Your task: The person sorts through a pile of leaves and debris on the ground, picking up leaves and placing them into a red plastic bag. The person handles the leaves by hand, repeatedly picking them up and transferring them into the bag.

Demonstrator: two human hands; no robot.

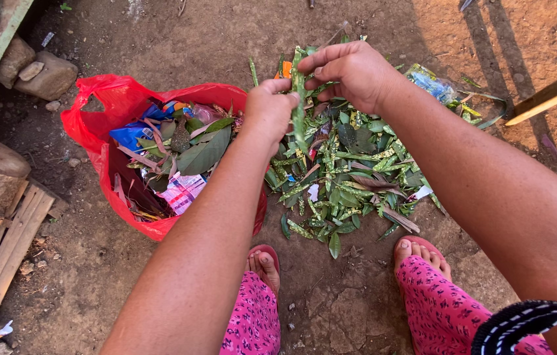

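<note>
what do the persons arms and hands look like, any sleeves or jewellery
Both forearms are bare right down to the hands: no sleeves, gloves, watch or bracelets show. No rings are visible on the left hand or the right hand. A dark fabric edge with white stitching crosses near the right upper arm at the bottom right. The nails look short and unpainted.

The single head-worn camera looks steeply down from the person's own height. It faces the dirt ground [180, 39] ahead, with both forearms close beneath the lens.
</note>
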